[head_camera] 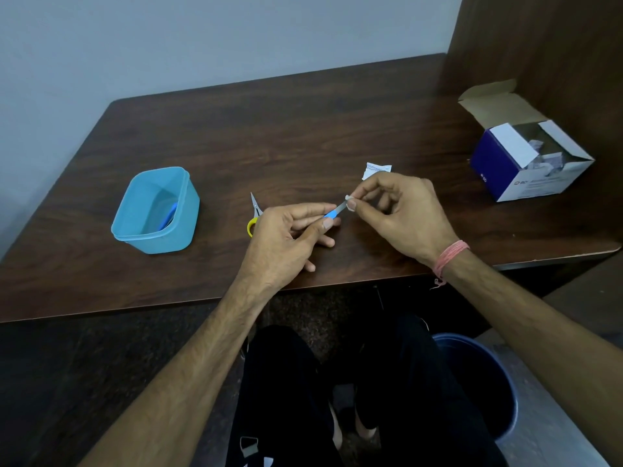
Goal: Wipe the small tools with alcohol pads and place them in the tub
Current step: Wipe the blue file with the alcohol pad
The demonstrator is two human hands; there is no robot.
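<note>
Open box [526, 163] at desk's right edge, "BD" logo legible, other print blurred. Left hand [286, 241] pinches blue-handled tool [335, 211] mid-desk; right hand [401, 214] pinches white pad [349, 198] around its tip. Tub [156, 210] near left edge.

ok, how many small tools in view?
3. One blue-handled tool held in the left hand, its tip being wiped by the right hand; scissors on the table behind the left hand; one blue tool in the tub. More may be hidden.
</note>
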